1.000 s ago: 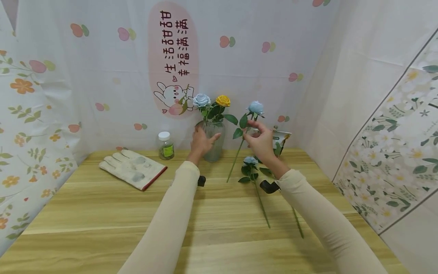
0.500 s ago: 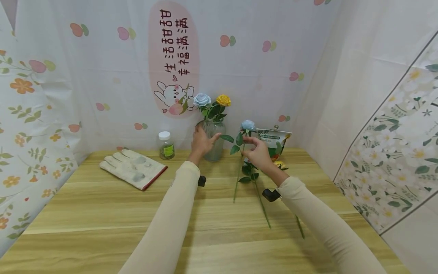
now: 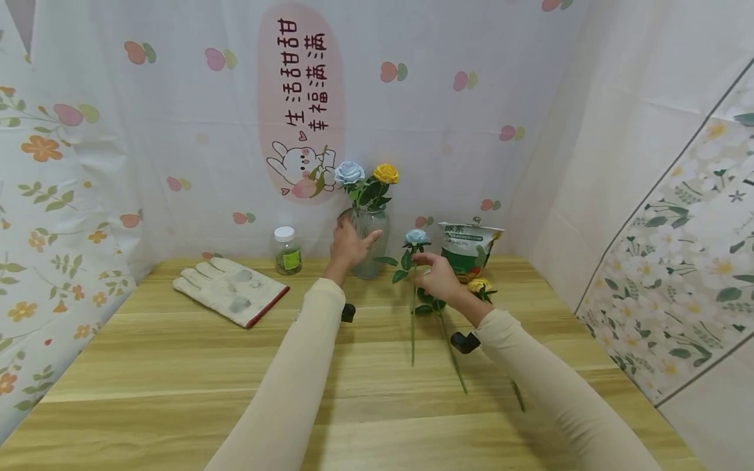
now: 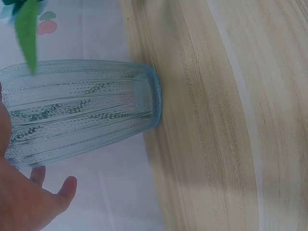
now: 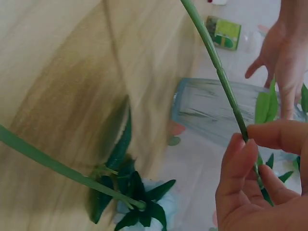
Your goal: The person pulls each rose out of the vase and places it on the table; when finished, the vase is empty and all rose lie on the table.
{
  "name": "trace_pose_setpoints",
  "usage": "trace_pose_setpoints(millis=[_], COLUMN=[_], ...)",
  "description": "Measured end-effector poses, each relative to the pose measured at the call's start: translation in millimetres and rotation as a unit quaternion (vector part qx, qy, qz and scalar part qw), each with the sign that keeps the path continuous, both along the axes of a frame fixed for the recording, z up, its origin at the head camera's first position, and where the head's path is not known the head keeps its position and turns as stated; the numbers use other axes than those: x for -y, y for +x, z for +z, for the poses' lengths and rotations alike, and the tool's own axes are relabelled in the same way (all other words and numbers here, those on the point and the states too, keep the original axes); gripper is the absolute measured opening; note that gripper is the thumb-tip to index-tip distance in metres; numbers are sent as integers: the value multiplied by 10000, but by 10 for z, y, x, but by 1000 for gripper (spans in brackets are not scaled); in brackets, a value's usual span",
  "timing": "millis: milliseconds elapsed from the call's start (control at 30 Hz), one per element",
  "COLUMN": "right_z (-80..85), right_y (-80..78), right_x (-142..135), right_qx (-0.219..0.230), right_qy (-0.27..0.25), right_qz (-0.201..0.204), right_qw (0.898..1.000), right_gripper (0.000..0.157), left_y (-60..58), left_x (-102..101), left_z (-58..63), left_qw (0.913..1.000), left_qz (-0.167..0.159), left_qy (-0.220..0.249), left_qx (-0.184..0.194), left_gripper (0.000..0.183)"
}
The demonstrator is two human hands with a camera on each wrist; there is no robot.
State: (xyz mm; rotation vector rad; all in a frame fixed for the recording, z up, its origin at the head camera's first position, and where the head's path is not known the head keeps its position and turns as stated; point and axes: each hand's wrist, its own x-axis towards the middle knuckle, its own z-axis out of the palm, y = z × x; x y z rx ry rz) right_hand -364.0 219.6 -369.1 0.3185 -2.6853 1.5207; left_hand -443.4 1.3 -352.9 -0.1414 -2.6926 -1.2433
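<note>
A ribbed clear glass vase [image 3: 371, 263] stands upright at the back of the table, holding a pale blue rose [image 3: 350, 173] and a yellow rose [image 3: 386, 173]. My left hand [image 3: 349, 246] grips its upper left side, thumb spread across the front. To the right, my right hand [image 3: 440, 278] pinches the green stem [image 5: 222, 79] of another blue rose [image 3: 417, 237] between thumb and fingertips. That rose is upright, its stem hanging down over the table. Behind the right hand lies one more blue rose [image 5: 149, 204], head partly hidden in the head view.
A yellow rose [image 3: 480, 286] lies by my right wrist, its stem partly under the sleeve. Behind it stands a clipped green-and-white bag [image 3: 468, 250]. Left of the vase are a white-capped jar [image 3: 288, 257] and a pale work glove [image 3: 232, 290]. A printed curtain [image 3: 200, 163] hangs behind.
My right hand has brought the blue rose downward and slightly left, its stem turning from slanted to nearly vertical. The left hand stays on the vase.
</note>
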Motion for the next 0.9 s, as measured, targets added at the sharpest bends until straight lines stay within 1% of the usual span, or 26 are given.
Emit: trace_pose_setpoints(millis=[200, 333, 467, 600, 833, 900], right_z=[-98, -156, -178, -212, -268, -280], right_y=[-6, -16, -3, 12, 8, 6], right_x=[26, 49, 88, 128, 130, 119], right_qx=[370, 575, 761, 1024, 1204, 1334], right_qy=[372, 373, 452, 627, 1033, 1026], right_qz=[106, 172, 189, 291, 458, 501], right_qw=[9986, 9975, 9959, 9923, 9863, 9845], right_gripper=[59, 59, 59, 60, 63, 62], left_y=[13, 25, 25, 19, 3, 3], left_x=[5, 13, 16, 17, 24, 21], left_z=[-2, -2, -7, -14, -28, -27], left_qw=[10000, 10000, 10000, 9999, 9996, 9996], left_qz=[-28, -35, -39, -31, -63, -83], left_qy=[56, 56, 37, 100, 210, 213], left_qx=[-31, -63, -55, -74, -159, -194], left_gripper=[99, 98, 97, 97, 95, 94])
